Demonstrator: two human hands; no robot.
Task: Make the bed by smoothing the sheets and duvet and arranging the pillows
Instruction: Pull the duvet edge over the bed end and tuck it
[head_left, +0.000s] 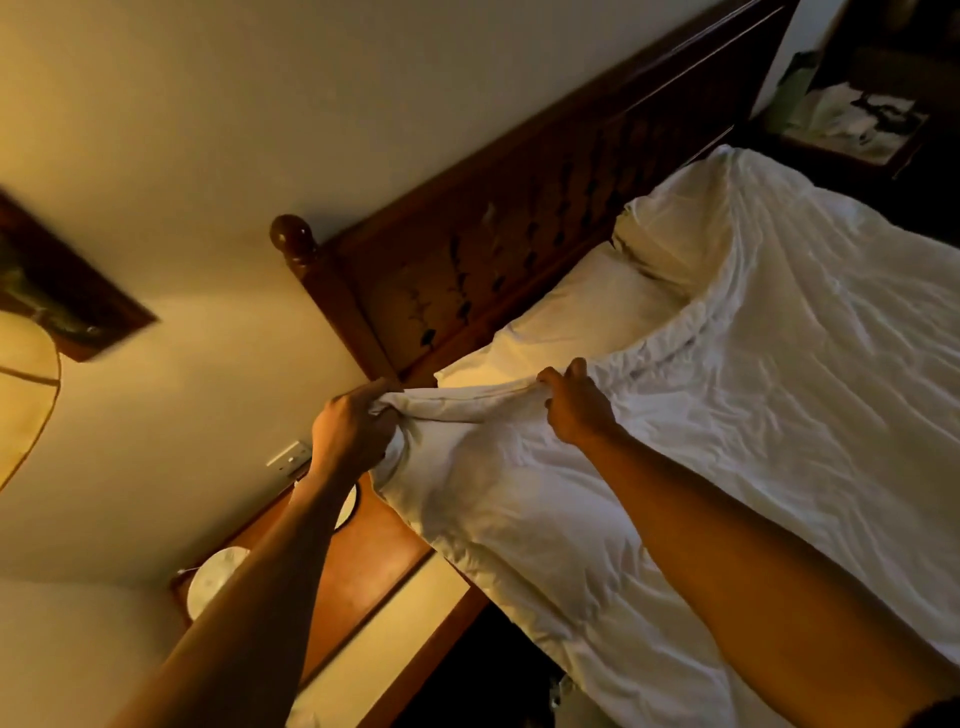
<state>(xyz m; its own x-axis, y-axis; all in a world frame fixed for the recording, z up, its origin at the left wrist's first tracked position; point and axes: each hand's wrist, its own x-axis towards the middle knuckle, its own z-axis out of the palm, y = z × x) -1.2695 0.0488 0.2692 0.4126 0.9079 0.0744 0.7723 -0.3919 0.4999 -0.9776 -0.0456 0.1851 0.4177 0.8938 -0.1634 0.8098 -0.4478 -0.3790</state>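
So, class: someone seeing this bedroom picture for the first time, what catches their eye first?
Two bare arms reach in from below, the left hand and right hand both gripping the top edge of the white duvet at centre. Behind it a pillow lies against the dark carved headboard, which runs diagonally to the upper right.

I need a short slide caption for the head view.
Both hands grip the duvet's top edge near the pillow.
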